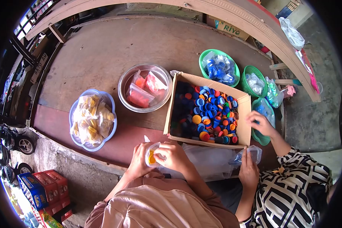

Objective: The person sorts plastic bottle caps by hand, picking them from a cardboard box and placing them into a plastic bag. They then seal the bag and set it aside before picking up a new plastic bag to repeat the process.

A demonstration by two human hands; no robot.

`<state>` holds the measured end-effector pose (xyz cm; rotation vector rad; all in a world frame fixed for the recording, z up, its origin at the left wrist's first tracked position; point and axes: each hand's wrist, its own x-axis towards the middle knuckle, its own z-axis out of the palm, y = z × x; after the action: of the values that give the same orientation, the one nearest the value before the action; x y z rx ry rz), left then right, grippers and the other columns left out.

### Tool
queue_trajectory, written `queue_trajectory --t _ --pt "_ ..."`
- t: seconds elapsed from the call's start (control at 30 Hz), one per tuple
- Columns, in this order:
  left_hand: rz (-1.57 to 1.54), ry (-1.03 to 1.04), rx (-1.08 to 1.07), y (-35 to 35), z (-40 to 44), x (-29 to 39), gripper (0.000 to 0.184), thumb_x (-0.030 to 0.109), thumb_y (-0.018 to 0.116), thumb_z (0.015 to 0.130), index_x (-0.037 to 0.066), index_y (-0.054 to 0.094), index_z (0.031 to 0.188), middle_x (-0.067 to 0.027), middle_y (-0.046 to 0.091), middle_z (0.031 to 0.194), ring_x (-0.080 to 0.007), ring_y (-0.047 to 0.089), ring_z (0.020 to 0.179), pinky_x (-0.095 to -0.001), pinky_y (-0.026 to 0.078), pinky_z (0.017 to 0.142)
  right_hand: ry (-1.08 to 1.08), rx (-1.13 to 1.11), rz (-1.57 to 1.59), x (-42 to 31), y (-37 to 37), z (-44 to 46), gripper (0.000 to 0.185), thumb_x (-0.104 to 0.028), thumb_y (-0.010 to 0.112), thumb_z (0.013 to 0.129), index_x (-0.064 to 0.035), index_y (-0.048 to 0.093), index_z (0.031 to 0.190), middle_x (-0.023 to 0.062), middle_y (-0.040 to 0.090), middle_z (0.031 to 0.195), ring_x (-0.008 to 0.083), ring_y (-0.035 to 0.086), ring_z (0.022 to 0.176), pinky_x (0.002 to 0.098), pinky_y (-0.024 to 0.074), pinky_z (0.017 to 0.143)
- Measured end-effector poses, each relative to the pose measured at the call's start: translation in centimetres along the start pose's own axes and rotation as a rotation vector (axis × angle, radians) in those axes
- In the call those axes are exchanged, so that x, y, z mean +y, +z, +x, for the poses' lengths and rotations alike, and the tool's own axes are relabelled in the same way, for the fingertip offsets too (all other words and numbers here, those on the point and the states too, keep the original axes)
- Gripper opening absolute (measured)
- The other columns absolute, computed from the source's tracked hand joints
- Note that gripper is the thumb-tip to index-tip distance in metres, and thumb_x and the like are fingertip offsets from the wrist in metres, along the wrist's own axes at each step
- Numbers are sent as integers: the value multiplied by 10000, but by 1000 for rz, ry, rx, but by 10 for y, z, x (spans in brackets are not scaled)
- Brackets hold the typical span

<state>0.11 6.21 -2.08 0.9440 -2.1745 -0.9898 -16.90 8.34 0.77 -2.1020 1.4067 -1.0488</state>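
Note:
Near the table's front edge, my left hand (138, 161) is closed around a small clear plastic bag (151, 155) with yellow caps (152, 157) inside. My right hand (171, 155) is at the bag's right side, its fingers curled together against the plastic; what its fingertips hold is too small to tell. Just beyond and to the right stands an open cardboard box (207, 144) of blue, orange, red and green bottle caps (211, 108). Clear plastic sheeting (207, 159) lies between my right hand and the co-worker's hand.
At left, a blue scalloped basket (73, 131) holds bags of yellow caps. A metal bowl (122, 89) holds bags of red items. Green baskets (237, 76) stand right of the box. A co-worker (288, 186) sits at right, one hand holding a bag (255, 154). Crates (51, 188) stand at lower left.

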Motion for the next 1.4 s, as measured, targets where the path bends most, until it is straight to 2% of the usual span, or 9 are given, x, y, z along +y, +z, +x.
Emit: queue_trajectory --t 0.2,0.3,0.43,0.53,0.63,0.73,0.93,1.27,1.4 --pt "-22 -12 -1 1 -1 0 731 188 770 576 38 413 1195 -125 507 1112 -309 494 1030 -446 340 907 133 -121 91 4 -17 2 165 -152 737 675 -75 591 671 27 532 624 160 529 531 289 432 495" --pt "-19 -22 -20 -2 -1 0 755 180 774 563 34 404 1204 -140 501 1121 -329 481 1039 -448 347 910 185 59 11 25 -55 23 157 -103 735 673 -54 586 681 32 542 647 126 526 532 262 422 486" --pt "-6 -26 -59 -1 -1 -3 798 180 788 545 32 392 1222 -164 484 1148 -367 449 1068 -456 362 911 382 -85 -253 124 -81 43 182 -47 629 691 -62 609 871 97 585 766 251 594 697 359 484 644" --pt "-2 -12 -52 -4 2 2 768 179 771 559 30 397 1213 -144 493 1139 -337 465 1065 -454 330 937 246 -313 -566 154 -73 53 350 -154 739 594 -95 615 916 119 515 1002 292 526 957 397 455 797" --pt "-7 -33 -26 -5 -1 1 753 187 764 567 27 405 1209 -135 499 1132 -325 473 1061 -451 314 949 277 -232 -740 156 -64 51 491 -198 781 534 -117 588 977 113 449 1070 297 449 1051 422 429 825" --pt "-15 -69 -9 -6 -3 1 753 192 767 564 30 414 1211 -135 498 1134 -329 470 1063 -451 317 946 310 -265 -768 168 -61 52 566 -215 789 518 -122 557 1026 99 438 1061 272 437 1047 415 427 808" --pt "40 -133 -26 -6 -6 -5 767 141 783 564 29 393 1215 -159 485 1133 -359 455 1069 -442 368 918 268 113 -555 188 -86 53 95 -72 652 645 -96 584 707 82 542 733 293 571 757 401 477 655" --pt "53 -106 -66 0 11 -2 760 135 786 568 39 397 1214 -154 486 1132 -362 466 1048 -444 379 907 236 440 -617 175 -99 50 232 -82 681 652 -83 586 864 77 545 1003 294 524 955 382 459 816" --pt "31 -83 -78 5 12 -4 736 148 776 576 43 408 1205 -144 492 1131 -348 470 1047 -439 363 914 129 62 -439 165 -63 64 451 -237 750 619 -82 598 1015 153 510 1168 344 496 1065 429 431 880"
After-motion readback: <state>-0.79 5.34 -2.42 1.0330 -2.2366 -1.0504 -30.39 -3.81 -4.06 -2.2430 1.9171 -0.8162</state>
